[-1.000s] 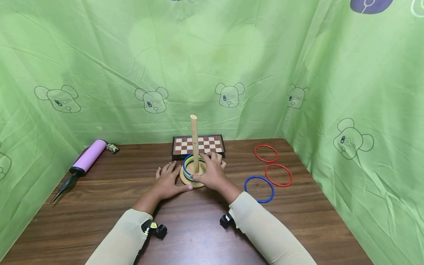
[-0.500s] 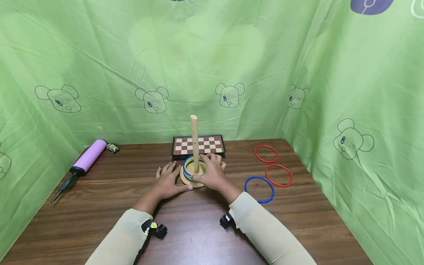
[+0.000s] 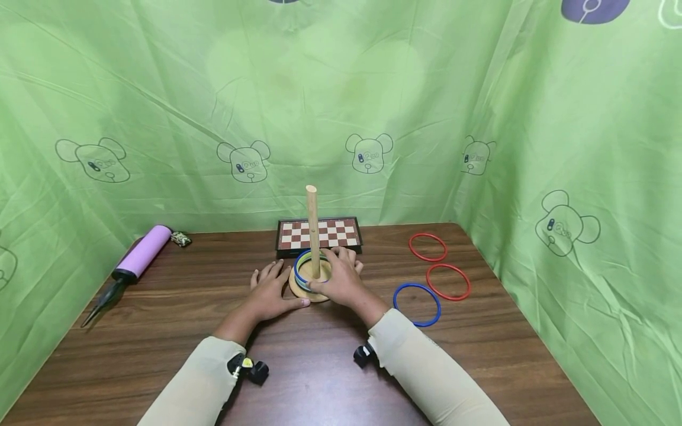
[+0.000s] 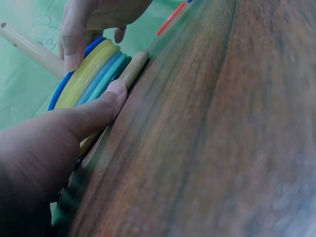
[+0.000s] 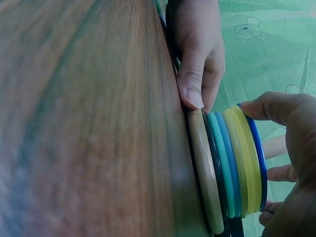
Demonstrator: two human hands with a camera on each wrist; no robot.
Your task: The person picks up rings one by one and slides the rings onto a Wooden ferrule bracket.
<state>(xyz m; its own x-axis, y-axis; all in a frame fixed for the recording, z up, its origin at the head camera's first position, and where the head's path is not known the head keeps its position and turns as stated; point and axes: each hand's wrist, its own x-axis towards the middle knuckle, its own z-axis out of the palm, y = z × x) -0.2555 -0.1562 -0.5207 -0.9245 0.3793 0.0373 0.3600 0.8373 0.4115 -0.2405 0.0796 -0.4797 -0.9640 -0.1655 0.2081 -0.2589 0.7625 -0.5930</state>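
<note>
A wooden ring-toss stand, its upright peg [image 3: 313, 231] rising from a round base [image 3: 294, 291], stands on the table. Several rings are stacked around the peg: dark and teal low down, light blue above, yellow rings [image 5: 242, 158] higher, and a blue ring [image 5: 260, 168] on top. My right hand [image 3: 341, 281] grips the blue ring at its right side, thumb in front and fingers behind. My left hand [image 3: 269, 296] holds the base from the left, its thumb [image 4: 116, 91] along the front edge; its other fingers spread at the left side, partly hidden in the wrist views.
A checkered game board [image 3: 346, 231] lies just behind the stand. Two red rings [image 3: 428, 258] [image 3: 449, 299] and a loose blue ring [image 3: 418, 325] lie at the right. A purple hand pump [image 3: 146, 248] and a small patterned item [image 3: 181, 238] lie at the far left. Green curtains [image 3: 298, 118] surround the table.
The blue ring on top of the stack sits very slightly lower, with my right hand still on it. My left hand keeps its place at the base.
</note>
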